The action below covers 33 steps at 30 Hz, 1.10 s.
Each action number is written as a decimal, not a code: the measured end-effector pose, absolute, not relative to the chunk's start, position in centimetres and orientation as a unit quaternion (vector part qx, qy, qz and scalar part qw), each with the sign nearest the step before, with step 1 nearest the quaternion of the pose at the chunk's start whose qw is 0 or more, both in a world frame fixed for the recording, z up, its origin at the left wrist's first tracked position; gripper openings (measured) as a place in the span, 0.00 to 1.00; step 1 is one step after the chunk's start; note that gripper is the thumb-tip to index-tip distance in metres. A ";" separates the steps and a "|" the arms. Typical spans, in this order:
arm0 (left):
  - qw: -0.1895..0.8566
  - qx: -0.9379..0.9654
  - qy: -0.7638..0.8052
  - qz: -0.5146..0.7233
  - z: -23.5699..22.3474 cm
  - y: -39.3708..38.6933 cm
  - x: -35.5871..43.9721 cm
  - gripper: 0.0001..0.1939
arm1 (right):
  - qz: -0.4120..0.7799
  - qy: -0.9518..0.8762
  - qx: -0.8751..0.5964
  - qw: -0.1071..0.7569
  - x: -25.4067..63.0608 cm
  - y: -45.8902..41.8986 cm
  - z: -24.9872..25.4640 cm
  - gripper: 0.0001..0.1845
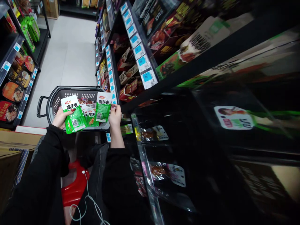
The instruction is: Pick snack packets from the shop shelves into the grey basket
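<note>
My left hand (60, 119) is closed on a green and white snack packet (74, 117), with the thumb across its front. On the other side, my right hand (115, 117) pinches a second green and white snack packet (103, 109) by its right edge. Both packets are held over a grey shopping basket (51, 104) with perforated walls and a black handle. Between my hands, more green and white packets (92, 117) show inside the basket, along with some reddish packets. The held packets hide part of the basket's contents.
Shelves with blue price tags (138, 50) and snack bags run close along my right. Another shelf holds bowl-shaped food packs (14, 90) at left. Cardboard boxes (21, 140) stand at lower left. Below me are a red stool (76, 184) and a white cable (87, 197).
</note>
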<state>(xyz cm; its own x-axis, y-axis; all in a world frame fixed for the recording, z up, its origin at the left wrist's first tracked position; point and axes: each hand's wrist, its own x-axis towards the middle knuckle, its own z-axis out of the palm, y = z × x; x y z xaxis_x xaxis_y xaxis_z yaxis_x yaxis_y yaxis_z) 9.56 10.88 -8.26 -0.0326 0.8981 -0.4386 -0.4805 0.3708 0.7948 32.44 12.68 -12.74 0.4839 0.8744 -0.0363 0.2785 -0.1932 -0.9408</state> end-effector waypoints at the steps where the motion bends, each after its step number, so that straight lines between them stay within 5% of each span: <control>1: 0.663 0.211 0.493 0.522 -8.2 10.8 9.6 0.26 | 0.306 -0.394 -0.720 0.482 32.4 12.8 -12.8 0.07; 10: 0.626 0.271 0.491 0.542 -8.4 10.6 10.6 0.29 | 0.545 -0.525 -0.485 0.438 26.4 11.1 -11.8 0.17; 33: 0.619 0.197 0.487 0.583 -9.0 11.2 9.6 0.21 | 0.422 -0.369 -0.554 0.616 30.4 11.7 -11.5 0.19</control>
